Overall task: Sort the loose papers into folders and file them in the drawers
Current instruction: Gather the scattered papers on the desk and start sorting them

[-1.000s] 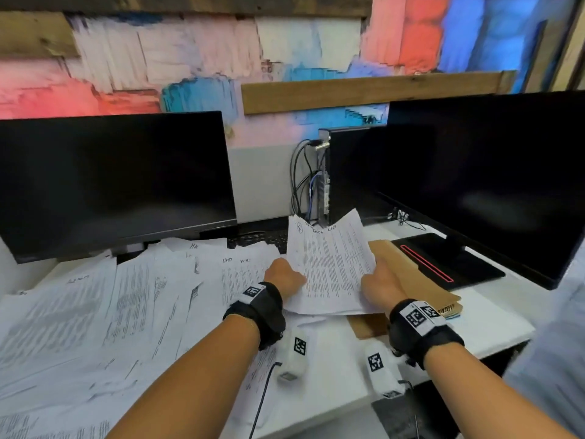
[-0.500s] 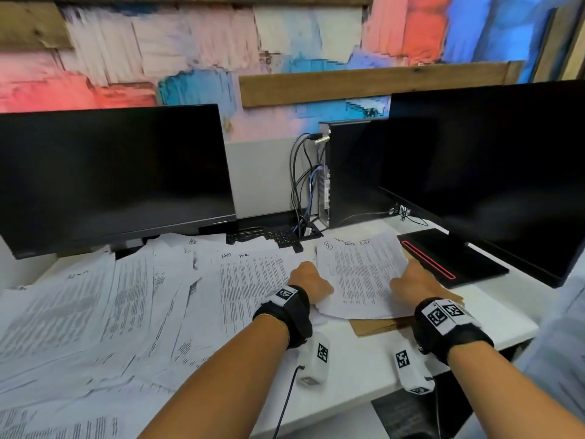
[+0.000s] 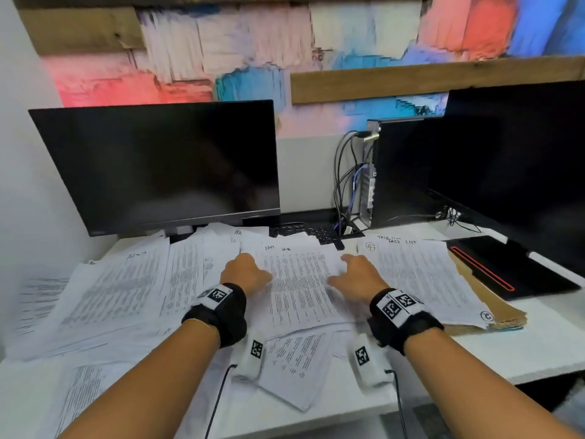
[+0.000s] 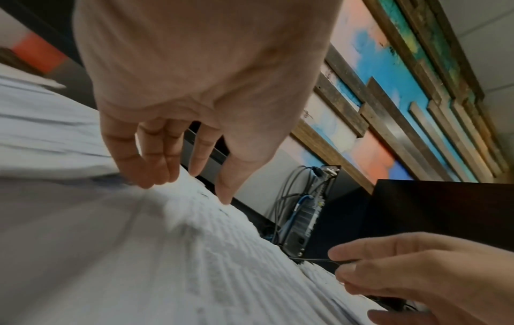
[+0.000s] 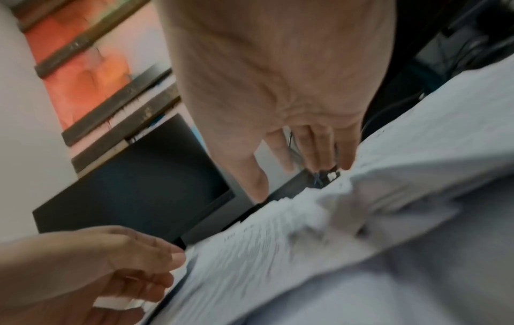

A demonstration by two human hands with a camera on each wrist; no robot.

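Loose printed papers (image 3: 110,296) cover the left and middle of the white desk (image 3: 522,350). One printed sheet (image 3: 300,296) lies on top in the middle. My left hand (image 3: 245,272) is at its left edge and my right hand (image 3: 354,275) at its right edge. In the left wrist view the left hand (image 4: 180,176) has relaxed fingers whose tips touch the paper (image 4: 194,241). In the right wrist view the right hand (image 5: 303,176) hangs with straight fingers just over the paper (image 5: 306,241). A sheaf marked with a circled 4 (image 3: 418,274) lies on brown folders (image 3: 493,308) at the right.
A dark monitor (image 3: 158,166) stands at the back left and a second monitor (image 3: 522,160) at the right on a black base with a red line (image 3: 506,270). Between them are a small computer with cables (image 3: 368,185) and a keyboard (image 3: 304,231).
Both hands laid the sheaf they held down on the brown folders at the right, let go of it, and moved left to the sheet in the middle.
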